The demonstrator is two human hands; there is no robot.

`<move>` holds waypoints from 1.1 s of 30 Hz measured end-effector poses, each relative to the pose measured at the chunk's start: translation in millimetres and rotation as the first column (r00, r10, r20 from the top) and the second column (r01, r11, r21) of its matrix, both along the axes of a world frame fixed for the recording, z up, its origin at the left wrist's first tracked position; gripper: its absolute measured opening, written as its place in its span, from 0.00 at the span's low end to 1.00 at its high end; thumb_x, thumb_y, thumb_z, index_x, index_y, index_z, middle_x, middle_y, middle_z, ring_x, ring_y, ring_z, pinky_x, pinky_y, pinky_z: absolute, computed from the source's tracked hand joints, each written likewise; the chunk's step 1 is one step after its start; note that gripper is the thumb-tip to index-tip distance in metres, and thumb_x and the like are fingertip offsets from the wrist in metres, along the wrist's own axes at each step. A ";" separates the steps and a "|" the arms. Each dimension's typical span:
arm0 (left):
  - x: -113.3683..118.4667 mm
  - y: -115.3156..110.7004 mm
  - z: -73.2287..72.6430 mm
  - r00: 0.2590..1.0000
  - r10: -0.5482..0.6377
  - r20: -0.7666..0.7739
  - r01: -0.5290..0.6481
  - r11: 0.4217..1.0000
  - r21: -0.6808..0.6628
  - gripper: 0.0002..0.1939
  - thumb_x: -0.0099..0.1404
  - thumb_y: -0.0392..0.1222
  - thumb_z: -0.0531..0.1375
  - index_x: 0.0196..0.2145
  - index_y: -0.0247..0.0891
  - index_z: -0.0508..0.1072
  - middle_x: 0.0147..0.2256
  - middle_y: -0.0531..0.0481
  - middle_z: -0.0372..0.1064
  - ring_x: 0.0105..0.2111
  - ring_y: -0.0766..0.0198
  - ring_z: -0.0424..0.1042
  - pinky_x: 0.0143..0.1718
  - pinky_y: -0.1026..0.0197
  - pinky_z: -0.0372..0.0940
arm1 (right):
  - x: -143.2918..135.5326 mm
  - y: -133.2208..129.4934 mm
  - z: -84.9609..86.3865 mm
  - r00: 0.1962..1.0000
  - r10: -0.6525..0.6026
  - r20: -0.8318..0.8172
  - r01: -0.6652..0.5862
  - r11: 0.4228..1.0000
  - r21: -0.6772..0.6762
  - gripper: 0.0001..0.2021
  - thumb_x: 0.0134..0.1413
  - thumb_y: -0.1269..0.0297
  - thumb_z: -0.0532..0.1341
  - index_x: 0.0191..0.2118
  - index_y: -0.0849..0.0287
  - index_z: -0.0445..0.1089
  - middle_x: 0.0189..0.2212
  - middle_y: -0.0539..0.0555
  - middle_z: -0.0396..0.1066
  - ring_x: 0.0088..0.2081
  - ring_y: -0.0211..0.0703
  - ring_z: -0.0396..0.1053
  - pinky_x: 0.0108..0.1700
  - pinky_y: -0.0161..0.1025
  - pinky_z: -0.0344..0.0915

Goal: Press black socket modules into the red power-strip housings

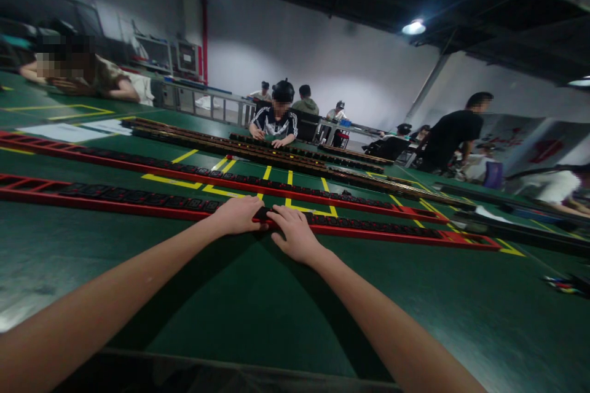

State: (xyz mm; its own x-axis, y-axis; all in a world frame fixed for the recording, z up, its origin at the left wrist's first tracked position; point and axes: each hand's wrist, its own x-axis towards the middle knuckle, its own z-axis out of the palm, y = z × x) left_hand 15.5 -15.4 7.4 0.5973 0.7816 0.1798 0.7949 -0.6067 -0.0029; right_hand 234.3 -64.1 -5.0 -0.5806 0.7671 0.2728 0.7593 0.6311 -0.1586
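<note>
Two long red frames lie side by side across the table, filled along much of their length with black square pieces. At the middle of the nearer red frame (359, 232), both my hands meet over the row. My left hand (238, 215) is closed, its fingertips and thumb at a black piece (262, 214). From the other side my right hand (295, 234) closes on the same piece, fingers over the top and thumb at the near edge. My fingers partly hide this piece. Beyond lies the farther red frame (281, 188), which neither hand touches.
Dark brown rails (295, 161) run across the green table (258, 307) behind the frames. Yellow tape (173, 181) marks the surface. White papers (69, 131) lie at left; coloured connectors (562, 284) at right. A person in a dark cap (276, 113) works opposite, others beyond.
</note>
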 end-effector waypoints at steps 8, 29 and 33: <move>-1.0 1.9 -2.1 1.000 -0.003 0.014 0.004 1.000 -0.010 0.20 0.67 0.60 0.58 0.42 0.39 0.71 0.44 0.42 0.74 0.44 0.49 0.75 0.39 0.55 0.67 | 0.9 0.2 0.2 1.000 0.005 -0.005 -0.005 1.000 -0.010 0.27 0.65 0.62 0.59 0.69 0.56 0.61 0.71 0.59 0.55 0.71 0.58 0.52 0.71 0.62 0.47; -0.6 1.3 -1.0 1.000 -0.002 0.009 0.003 1.000 -0.010 0.20 0.67 0.60 0.58 0.42 0.39 0.71 0.45 0.41 0.75 0.46 0.48 0.75 0.41 0.53 0.67 | -0.1 -0.2 1.5 1.000 0.001 0.002 -0.001 1.000 -0.007 0.27 0.64 0.64 0.61 0.68 0.56 0.62 0.71 0.60 0.56 0.70 0.57 0.53 0.70 0.59 0.48; 0.1 1.0 -0.3 1.000 0.002 0.002 -0.002 1.000 -0.017 0.20 0.67 0.60 0.58 0.41 0.39 0.70 0.45 0.41 0.75 0.45 0.48 0.75 0.40 0.53 0.67 | 0.7 0.6 0.5 1.000 0.011 -0.001 -0.011 1.000 -0.002 0.27 0.65 0.63 0.60 0.68 0.57 0.62 0.70 0.61 0.56 0.70 0.57 0.52 0.70 0.60 0.48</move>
State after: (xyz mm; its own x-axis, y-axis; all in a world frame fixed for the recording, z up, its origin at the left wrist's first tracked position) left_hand 15.6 -14.4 7.0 0.5953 0.7857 0.1679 0.7961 -0.6051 0.0089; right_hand 235.0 -63.5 -4.5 -0.5888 0.7611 0.2719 0.7520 0.6393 -0.1610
